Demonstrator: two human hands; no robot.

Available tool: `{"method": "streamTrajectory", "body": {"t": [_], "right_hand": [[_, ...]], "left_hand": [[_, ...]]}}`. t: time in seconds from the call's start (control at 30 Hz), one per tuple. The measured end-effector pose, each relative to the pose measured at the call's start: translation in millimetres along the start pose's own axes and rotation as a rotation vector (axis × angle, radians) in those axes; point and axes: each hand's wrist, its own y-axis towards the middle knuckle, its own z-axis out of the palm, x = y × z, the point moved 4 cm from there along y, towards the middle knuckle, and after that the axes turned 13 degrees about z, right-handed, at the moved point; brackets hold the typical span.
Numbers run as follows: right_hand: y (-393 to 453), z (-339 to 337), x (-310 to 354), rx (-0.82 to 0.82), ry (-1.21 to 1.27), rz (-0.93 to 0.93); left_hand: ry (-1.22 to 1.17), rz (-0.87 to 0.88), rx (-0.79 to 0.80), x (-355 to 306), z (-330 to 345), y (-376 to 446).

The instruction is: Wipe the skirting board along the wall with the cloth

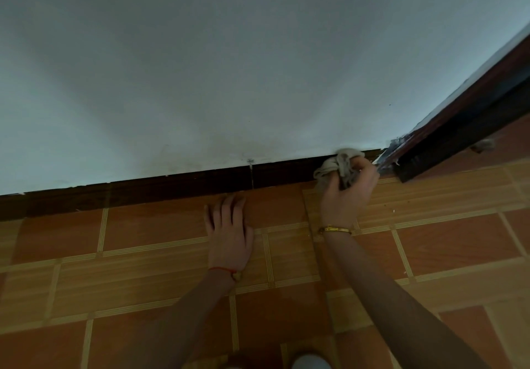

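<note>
head view: two hands, one cloth, one skirting board. right hand [345,196] clenched around bunched grey cloth [338,165], cloth poking out past fingers on far side, pressed against dark skirting board [177,186] near its right end, just beside door frame [459,122]. left hand [229,225] released, flat on tiled floor [143,268], fingertips near board. part of cloth hidden inside fist. small pale object behind frame too blurred to identify.
</note>
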Motion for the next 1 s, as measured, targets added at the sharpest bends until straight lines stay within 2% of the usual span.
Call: {"method": "streamTrajectory", "body": {"t": [0.3, 0.37, 0.47, 0.53, 0.73, 0.83, 0.93, 1.0], "right_hand": [[-49.9, 30.9, 12.5, 0.225, -0.018, -0.199], [-37.0, 23.7, 9.0, 0.178, -0.020, -0.160], [3.1, 3.6, -4.3, -0.002, -0.009, 0.039], [19.3, -6.1, -9.0, -0.040, -0.042, 0.054], [-26.0, 20.4, -2.0, 0.186, -0.097, -0.115], [-44.0, 31.8, -4.0, 0.265, -0.083, -0.139], [-29.3, 26.2, -9.6, 0.208, -0.096, -0.120], [-1.7, 11.8, -16.4, 0.060, -0.102, -0.005]], "left_hand": [[0.015, 0.006, -0.002, 0.8, -0.2, -1.0], [0.011, 0.009, -0.008, 1.5, -0.5, -1.0], [0.013, 0.013, -0.016, 0.9, -0.4, -1.0], [0.012, 0.015, -0.021, 0.1, 0.1, -0.5], [0.017, 0.008, -0.016, -0.2, 0.5, 0.1], [0.021, 0.017, -0.018, -0.1, -0.1, -0.7], [0.014, 0.015, -0.018, 0.8, -0.5, -1.4], [0.011, 0.012, -0.008, 1.4, -0.4, -1.2]]}}
